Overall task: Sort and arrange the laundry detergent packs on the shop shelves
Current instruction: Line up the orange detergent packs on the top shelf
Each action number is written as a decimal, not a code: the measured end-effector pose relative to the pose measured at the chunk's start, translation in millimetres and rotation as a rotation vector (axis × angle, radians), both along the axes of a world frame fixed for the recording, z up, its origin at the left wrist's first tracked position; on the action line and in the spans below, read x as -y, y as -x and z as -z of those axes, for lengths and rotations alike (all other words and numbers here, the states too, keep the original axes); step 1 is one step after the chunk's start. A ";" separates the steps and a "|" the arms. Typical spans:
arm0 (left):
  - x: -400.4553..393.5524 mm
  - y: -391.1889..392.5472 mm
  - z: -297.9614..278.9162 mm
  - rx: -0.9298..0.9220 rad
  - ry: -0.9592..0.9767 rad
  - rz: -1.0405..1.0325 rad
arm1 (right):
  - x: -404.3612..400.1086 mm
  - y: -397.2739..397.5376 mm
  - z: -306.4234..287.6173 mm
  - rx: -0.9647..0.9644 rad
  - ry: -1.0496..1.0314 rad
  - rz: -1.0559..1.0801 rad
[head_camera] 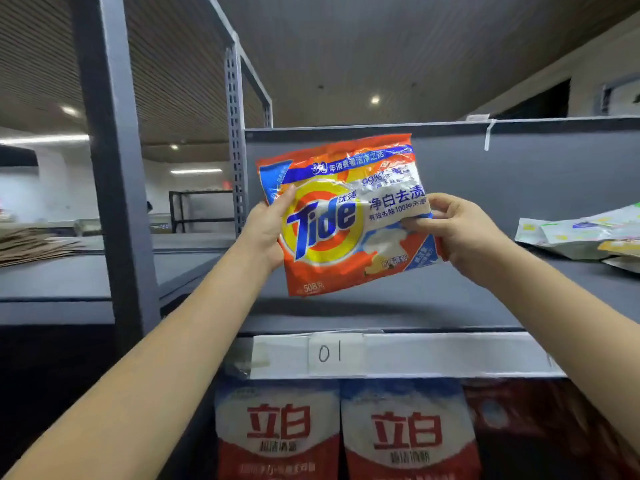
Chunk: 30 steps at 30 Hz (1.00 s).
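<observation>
Tide pack (341, 216) not yet placed – left hand (265, 233), right hand (460, 230) pinch its sides above shelf (398, 299); loose packs (585, 233) at right edge unsorted.

Not much to report on my end, honestly. Both my arms are bare all the way from the bottom corners of the frame up to the wrists, so there's no sleeve showing anywhere. My left hand (265, 233), sitting just left of the middle of the frame, has no glove on it, and I can't see a watch or band at that wrist. Same for my right hand (457, 230), right of centre: bare, with short plain nails.
</observation>
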<state>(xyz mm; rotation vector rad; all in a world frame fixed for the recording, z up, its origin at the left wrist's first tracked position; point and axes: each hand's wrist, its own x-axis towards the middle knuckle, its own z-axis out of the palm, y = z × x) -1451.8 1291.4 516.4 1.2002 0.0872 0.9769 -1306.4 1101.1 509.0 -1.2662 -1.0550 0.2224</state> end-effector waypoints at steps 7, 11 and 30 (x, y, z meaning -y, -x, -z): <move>122.3 50.8 12.9 0.180 -0.054 -0.067 | 110.4 49.7 26.0 0.022 -0.102 -0.077; 180.7 76.9 50.5 0.169 -0.067 -0.105 | 163.9 77.0 70.2 -0.008 -0.068 -0.099; 231.8 146.0 462.0 -0.715 0.391 -0.036 | 217.4 132.8 484.8 -0.529 0.703 -0.066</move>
